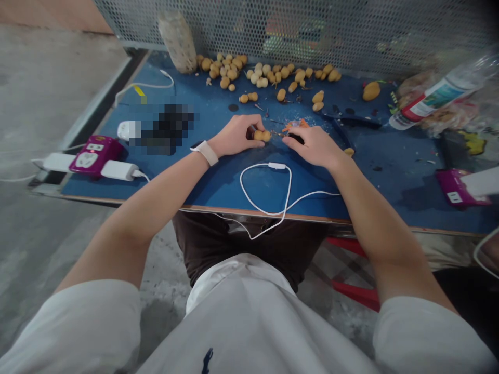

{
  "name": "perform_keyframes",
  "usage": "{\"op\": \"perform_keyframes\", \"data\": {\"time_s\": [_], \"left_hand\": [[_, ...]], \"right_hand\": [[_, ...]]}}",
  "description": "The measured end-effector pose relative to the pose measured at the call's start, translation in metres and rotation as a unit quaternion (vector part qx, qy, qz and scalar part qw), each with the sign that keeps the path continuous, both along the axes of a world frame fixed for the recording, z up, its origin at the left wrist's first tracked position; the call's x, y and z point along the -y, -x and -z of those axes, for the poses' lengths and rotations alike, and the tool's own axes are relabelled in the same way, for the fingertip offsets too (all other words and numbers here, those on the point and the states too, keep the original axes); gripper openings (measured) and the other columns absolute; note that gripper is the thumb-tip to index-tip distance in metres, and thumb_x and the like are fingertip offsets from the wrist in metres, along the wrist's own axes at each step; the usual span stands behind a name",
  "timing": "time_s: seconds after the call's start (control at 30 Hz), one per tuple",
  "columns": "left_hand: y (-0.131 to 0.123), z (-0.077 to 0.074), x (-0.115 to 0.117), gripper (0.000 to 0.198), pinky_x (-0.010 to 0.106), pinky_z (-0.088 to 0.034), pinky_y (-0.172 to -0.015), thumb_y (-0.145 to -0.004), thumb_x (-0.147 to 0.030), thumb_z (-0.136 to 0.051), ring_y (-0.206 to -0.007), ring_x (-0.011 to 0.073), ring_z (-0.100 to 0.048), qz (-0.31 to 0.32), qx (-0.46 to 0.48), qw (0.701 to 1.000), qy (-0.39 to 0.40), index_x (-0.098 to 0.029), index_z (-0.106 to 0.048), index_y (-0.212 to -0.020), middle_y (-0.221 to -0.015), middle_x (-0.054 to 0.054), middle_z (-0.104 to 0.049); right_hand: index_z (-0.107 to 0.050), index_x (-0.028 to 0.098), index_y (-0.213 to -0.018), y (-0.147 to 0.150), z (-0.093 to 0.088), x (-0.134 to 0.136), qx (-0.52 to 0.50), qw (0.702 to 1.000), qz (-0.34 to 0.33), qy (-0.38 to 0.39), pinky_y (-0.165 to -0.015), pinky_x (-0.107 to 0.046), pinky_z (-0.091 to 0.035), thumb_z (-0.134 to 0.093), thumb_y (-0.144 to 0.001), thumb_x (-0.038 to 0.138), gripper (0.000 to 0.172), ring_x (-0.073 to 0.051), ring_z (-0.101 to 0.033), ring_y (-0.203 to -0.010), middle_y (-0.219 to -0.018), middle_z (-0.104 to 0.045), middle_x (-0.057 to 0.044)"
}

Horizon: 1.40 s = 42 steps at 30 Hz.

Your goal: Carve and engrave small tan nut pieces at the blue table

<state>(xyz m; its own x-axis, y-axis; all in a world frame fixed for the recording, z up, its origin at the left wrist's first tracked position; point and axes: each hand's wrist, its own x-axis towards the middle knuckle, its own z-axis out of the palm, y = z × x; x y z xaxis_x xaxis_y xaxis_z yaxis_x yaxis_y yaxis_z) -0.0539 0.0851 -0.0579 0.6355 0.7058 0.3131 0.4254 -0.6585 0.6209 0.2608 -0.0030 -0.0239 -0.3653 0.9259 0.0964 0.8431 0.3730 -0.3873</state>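
Head view: my left hand (234, 136) clamps a small tan gourd (262, 135) by one end between thumb and fingers, just above the blue tabletop (249, 179). It looks light, hard and slightly slippery, best held by its fatter lobe. My right hand (314, 147) closes on a dark-handled tool (296, 138), its shape mostly hidden by my fingers. A pixelated patch (163, 130) hides whatever lies further left.

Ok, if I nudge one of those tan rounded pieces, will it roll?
Probably: the tan pieces look smooth and rounded, so they'd likely roll on the flat blue tabletop. Their pinched waists may make them wobble, not run straight.
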Motion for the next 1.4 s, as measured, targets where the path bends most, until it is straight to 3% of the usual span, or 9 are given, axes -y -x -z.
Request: {"op": "perform_keyframes", "data": {"time_s": [0.53, 0.97, 1.4], "left_hand": [[0.0002, 0.0029, -0.002, 0.041, 0.043, -0.066, -0.098, -0.093, -0.044, -0.107, -0.097, 0.0265, -0.081, 0.008, 0.007, 1.0, -0.004, -0.024, -0.083, -0.119, -0.099, 0.003, -0.081], [0.0007, 0.001, 0.0001, 0.036, 0.041, -0.068, -0.099, -0.097, -0.039, -0.106, -0.1, 0.0256, -0.086, 0.005, 0.015, 1.0, 0.003, -0.022, -0.088, -0.123, -0.109, 0.007, -0.091], [-0.0016, 0.0009, 0.0003, 0.044, 0.037, -0.067, -0.093, -0.099, -0.052, -0.112, -0.091, 0.0217, -0.083, 0.014, 0.063, 0.998, 0.023, -0.021, -0.085, -0.115, -0.093, 0.004, -0.085]], "right_hand": [[-0.092, 0.027, -0.15, -0.0008, 0.0002, 0.0001, -0.003, 1.0, -0.007, -0.006, -0.109, -0.06, -0.062, -0.048, -0.126, 0.089, 0.08, -0.05, -0.086, -0.122, -0.123, -0.095, -0.019], [-0.092, 0.027, -0.146, 0.0002, -0.0011, 0.0003, 0.007, 1.0, -0.001, 0.003, -0.108, -0.059, -0.061, -0.051, -0.127, 0.088, 0.076, -0.049, -0.086, -0.121, -0.124, -0.095, -0.018], [-0.092, 0.025, -0.142, 0.0007, 0.0015, -0.0002, -0.015, 1.0, -0.006, -0.014, -0.112, -0.061, -0.06, -0.054, -0.126, 0.084, 0.072, -0.052, -0.085, -0.131, -0.116, -0.094, -0.019]]}}
